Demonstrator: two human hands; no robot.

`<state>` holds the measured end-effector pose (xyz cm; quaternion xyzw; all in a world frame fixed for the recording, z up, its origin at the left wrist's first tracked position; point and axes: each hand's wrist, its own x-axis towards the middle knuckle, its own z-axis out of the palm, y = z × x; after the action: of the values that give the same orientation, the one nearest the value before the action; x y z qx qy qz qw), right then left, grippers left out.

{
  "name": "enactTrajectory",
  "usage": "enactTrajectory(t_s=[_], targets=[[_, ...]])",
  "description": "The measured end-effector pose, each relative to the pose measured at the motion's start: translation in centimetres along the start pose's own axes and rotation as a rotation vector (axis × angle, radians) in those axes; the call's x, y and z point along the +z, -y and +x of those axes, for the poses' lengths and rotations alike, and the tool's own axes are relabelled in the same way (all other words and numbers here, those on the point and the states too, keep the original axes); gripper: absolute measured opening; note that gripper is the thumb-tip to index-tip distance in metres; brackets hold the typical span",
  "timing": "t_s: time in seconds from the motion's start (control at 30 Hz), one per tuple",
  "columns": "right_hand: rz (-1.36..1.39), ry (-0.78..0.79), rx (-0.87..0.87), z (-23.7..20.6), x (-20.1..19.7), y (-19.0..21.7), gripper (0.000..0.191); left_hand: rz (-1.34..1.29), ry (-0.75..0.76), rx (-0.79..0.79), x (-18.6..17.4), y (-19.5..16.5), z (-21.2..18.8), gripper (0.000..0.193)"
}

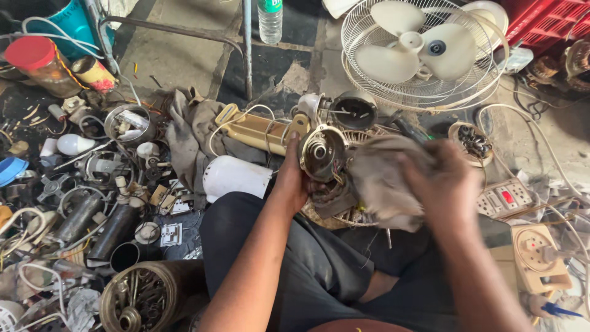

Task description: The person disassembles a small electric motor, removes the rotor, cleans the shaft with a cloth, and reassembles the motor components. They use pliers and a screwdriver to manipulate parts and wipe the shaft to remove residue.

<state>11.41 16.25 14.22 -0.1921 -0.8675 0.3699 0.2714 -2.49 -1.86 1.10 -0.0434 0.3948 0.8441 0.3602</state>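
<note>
Dark trousers [319, 270] at 6 o'clock; left hand [292, 178] at centre, fingers curled around round metal motor housing [322, 152]; right hand [445, 184] at 3 o'clock, blurred, fingers closed on grey rag [384, 181] just beside housing; white fan guard [424, 55] at 1 o'clock; cream fan stand [255, 129] at 11 o'clock.

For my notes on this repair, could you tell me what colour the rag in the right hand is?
Dull grey-brown rag, blurred, in the right hand; head view.

You sit on the floor of a repair workshop: a caged fan [424, 52], a tin of loose metal parts [136, 300], motor housings [92, 224], switch boards [505, 198], wires everywhere.
</note>
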Motion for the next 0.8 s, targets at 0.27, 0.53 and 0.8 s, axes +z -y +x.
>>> enactTrajectory(t_s=[0.27, 0.53, 0.8], targets=[[-0.427, 0.306, -0.719, -3.1, 7.8, 1.0, 0.09, -0.227, 0.026, -0.099, -0.8, 0.5, 1.7, 0.049], [-0.516, 0.384, -0.494, -2.6, 9.0, 2.1, 0.042, -0.066, -0.14, 0.047, 0.1, 1.1, -0.1, 0.052], [-0.308, 0.367, -0.498, -1.9, 8.7, 2.4, 0.042, -0.306, 0.144, 0.019, -0.9, 1.8, 1.2, 0.051]])
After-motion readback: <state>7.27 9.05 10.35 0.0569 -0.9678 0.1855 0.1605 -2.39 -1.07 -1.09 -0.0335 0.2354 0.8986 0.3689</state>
